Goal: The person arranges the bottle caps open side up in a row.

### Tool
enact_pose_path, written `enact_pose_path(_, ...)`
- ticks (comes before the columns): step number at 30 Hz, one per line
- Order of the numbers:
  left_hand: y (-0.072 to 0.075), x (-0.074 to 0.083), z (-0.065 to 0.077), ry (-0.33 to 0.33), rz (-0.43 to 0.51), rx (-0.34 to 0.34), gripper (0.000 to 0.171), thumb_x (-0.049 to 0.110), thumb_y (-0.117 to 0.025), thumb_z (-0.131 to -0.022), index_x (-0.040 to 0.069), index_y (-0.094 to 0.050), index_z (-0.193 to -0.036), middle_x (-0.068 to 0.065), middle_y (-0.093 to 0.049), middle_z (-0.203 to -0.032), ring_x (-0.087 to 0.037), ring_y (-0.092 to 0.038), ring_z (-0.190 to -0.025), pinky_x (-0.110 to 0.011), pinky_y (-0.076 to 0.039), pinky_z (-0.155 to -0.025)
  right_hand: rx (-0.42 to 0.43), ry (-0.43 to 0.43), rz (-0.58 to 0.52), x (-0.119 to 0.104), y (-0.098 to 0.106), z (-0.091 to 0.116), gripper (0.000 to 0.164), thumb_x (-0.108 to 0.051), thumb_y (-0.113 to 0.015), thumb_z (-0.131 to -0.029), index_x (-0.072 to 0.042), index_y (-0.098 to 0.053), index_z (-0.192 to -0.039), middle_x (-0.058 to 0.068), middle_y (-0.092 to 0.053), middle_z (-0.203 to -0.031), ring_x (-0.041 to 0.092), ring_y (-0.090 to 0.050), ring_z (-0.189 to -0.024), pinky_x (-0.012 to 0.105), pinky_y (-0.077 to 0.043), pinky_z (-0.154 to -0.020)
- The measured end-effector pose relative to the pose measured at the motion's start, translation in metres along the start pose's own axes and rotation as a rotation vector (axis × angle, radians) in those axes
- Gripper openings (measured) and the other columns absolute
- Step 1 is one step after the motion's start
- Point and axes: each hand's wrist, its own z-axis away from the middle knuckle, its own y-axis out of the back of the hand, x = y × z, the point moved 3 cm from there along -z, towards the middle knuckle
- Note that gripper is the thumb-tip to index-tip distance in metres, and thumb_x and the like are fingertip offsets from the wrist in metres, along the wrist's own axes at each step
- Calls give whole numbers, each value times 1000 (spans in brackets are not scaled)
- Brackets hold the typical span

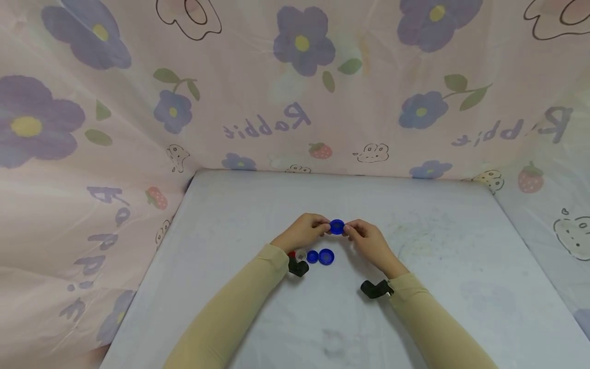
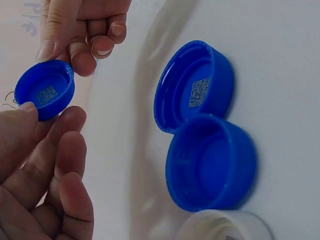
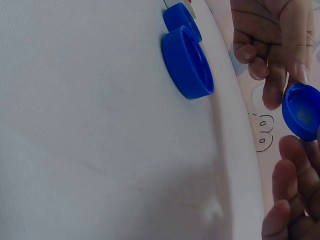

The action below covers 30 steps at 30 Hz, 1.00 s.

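Between both hands, above the table, is a blue bottle cap (image 1: 337,227) with its hollow side facing up. My left hand (image 1: 306,229) pinches its left edge with thumb and fingertips. On the opposite edge, my right hand (image 1: 367,238) pinches it the same way. A square code pattern shows inside this held cap (image 2: 46,90) in the left wrist view. Below the hands, a larger blue cap (image 1: 327,257) and a smaller, deeper blue cap (image 1: 312,257) lie side by side, hollow sides up. Beside them sits a white cap (image 1: 301,255).
A red cap (image 1: 292,254) is partly hidden by the left wrist's black camera mount (image 1: 298,267). Another black mount (image 1: 375,289) sits at the right wrist. The white-covered table (image 1: 230,205) meets flower-printed cloth walls (image 1: 258,92) at its back and sides.
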Motion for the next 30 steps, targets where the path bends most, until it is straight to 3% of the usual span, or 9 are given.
enact_pose_path(7,0,0,1,22,6,14,27,29,-55,-100,12,-66,-119,-2,-68,-106,-12,-62,-93,-30,-49,-83,-14,11,-6,0,0,0,26,-30,-57,-99,-6,-65,-107,9,-69,-96,23,-65,-86,37,-50,-76)
enact_pose_path(13,-1,0,2,49,0,20,27,31,-55,-100,15,-66,-118,-3,-68,-108,-9,-60,-93,-31,-49,-84,-27,15,-31,-1,-2,1,27,-22,-60,-98,0,-63,-113,14,-69,-100,25,-67,-89,32,-51,-77)
enact_pose_path(23,-2,-1,1,42,25,28,22,29,-56,-99,17,-65,-116,3,-69,-100,-11,-63,-93,-32,-49,-83,-38,48,-8,-4,-2,4,30,-20,-63,-96,-6,-59,-123,14,-70,-98,29,-67,-86,30,-50,-71)
enact_pose_path(30,-5,-3,1,74,30,5,21,29,-54,-100,20,-62,-119,2,-70,-97,-15,-64,-91,-34,-49,-80,-87,40,27,-7,-1,8,39,-19,-66,-94,-10,-56,-130,6,-69,-95,25,-66,-85,31,-50,-70)
